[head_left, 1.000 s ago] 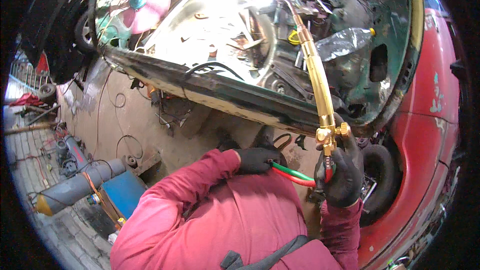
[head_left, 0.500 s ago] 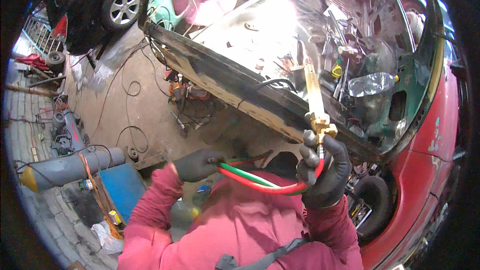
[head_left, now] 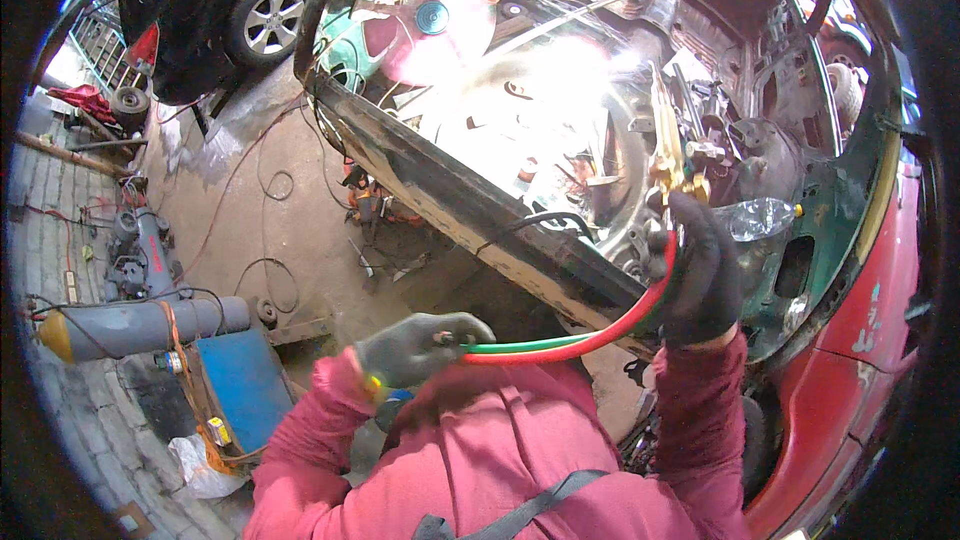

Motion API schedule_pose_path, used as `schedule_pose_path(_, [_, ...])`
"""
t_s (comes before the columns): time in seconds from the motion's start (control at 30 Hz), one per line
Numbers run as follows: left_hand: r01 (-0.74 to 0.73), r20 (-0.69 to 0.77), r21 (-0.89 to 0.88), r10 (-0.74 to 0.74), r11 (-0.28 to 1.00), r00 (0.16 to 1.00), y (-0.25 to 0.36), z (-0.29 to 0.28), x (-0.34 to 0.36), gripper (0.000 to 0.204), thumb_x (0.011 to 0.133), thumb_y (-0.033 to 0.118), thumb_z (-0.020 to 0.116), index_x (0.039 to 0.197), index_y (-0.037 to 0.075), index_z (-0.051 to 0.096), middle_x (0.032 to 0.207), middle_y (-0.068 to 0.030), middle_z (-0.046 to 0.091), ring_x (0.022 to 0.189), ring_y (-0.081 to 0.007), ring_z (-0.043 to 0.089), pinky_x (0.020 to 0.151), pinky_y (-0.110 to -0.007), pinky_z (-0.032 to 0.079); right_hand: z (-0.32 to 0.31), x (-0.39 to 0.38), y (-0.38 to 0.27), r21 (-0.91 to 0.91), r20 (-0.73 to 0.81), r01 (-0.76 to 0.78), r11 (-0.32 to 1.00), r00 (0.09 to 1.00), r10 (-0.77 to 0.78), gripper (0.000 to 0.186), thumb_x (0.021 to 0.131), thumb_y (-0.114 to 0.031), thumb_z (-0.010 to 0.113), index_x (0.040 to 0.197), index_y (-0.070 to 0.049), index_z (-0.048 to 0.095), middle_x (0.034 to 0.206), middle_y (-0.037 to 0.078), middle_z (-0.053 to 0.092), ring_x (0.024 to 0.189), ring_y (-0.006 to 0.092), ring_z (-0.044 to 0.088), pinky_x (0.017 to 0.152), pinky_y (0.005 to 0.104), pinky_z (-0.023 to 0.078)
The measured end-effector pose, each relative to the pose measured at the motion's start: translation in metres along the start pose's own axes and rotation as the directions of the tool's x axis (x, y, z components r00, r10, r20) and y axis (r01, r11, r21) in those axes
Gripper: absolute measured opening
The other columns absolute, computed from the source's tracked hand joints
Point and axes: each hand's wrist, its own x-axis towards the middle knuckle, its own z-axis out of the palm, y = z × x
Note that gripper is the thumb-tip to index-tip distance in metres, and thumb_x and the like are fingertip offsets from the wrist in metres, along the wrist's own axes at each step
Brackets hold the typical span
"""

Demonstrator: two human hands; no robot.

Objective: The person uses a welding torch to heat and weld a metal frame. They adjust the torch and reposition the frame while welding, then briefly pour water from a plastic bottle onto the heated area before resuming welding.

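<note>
My right hand (head_left: 700, 275), in a black glove, grips the handle of a brass cutting torch (head_left: 668, 145) that points up into a stripped car body (head_left: 600, 120). A bright glare sits at the torch's far end. Twin hoses, one red and one green (head_left: 570, 342), run from the torch down to my left hand (head_left: 420, 345). That hand, in a grey glove, is closed on the hoses near my chest. The dark lower edge of the car frame (head_left: 470, 210) crosses just above both hands.
A grey gas cylinder (head_left: 140, 325) lies on the ground at the left beside a blue box (head_left: 245, 385). Cables trail over the dirt floor (head_left: 280, 230). A black car with a wheel (head_left: 265, 20) stands at the upper left. Red body panel (head_left: 860, 340) at right.
The view has swung left and down. My right hand has lifted the torch higher into the car body, and my left hand has slid left along the hoses. The glare has grown.
</note>
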Motion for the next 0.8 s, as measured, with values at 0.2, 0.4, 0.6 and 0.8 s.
schedule_pose_path(0.2, [0.025, 0.007, -0.025, -0.025, 0.999, 1.000, 0.017, 0.064, 0.111, 0.030, 0.102, 0.009, 0.059, 0.132, 0.006, 0.062, 0.100, -0.0095, 0.070, 0.092, -0.0154, 0.063, 0.085, -0.035, 0.054, -0.082, 0.130, -0.042, -0.654, 0.729, 0.736, 0.176, 0.675, -0.113, 0.042, 0.086, -0.007, 0.075, 0.127, -0.005, 0.067, 0.131, 0.021, 0.068, 0.114, 0.0365, 0.069, 0.094, 0.0442, 0.058])
schedule_pose_path(0.4, [-0.131, 0.028, -0.005, 0.131, 0.991, 0.991, 0.099, 0.093, 0.236, 0.018, 0.101, 0.013, 0.061, 0.115, 0.002, 0.058, 0.089, -0.0180, 0.066, 0.084, -0.0286, 0.066, 0.076, -0.045, 0.052, -0.105, 0.254, -0.094, -0.548, 0.831, 0.832, 0.092, 0.529, 0.171, 0.053, 0.081, -0.013, 0.083, 0.132, -0.015, 0.070, 0.127, 0.019, 0.068, 0.109, 0.0349, 0.068, 0.091, 0.0410, 0.057])
schedule_pose_path(0.6, [-0.619, -0.272, 0.180, 0.643, 0.765, 0.716, 0.089, 0.178, 0.396, 0.024, 0.098, 0.010, 0.064, 0.118, 0.001, 0.055, 0.082, -0.0159, 0.061, 0.077, -0.0357, 0.067, 0.070, -0.049, 0.051, -0.019, 0.284, -0.186, -0.952, 0.277, 0.299, 0.069, 0.744, 0.608, 0.067, 0.090, -0.027, 0.079, 0.151, -0.008, 0.058, 0.100, 0.010, 0.074, 0.068, 0.0100, 0.067, 0.060, 0.0304, 0.056])
schedule_pose_path(0.8, [-0.408, -0.315, 0.261, 0.477, 0.875, 0.821, 0.049, 0.057, 0.350, 0.047, 0.093, 0.003, 0.067, 0.138, -0.003, 0.056, 0.103, -0.0194, 0.064, 0.096, -0.0263, 0.069, 0.080, -0.041, 0.055, -0.029, 0.358, -0.030, -0.469, 0.818, 0.843, 0.262, 0.303, 0.489, 0.058, 0.090, -0.026, 0.067, 0.144, -0.006, 0.057, 0.105, 0.024, 0.075, 0.091, 0.0428, 0.073, 0.084, 0.0506, 0.058])
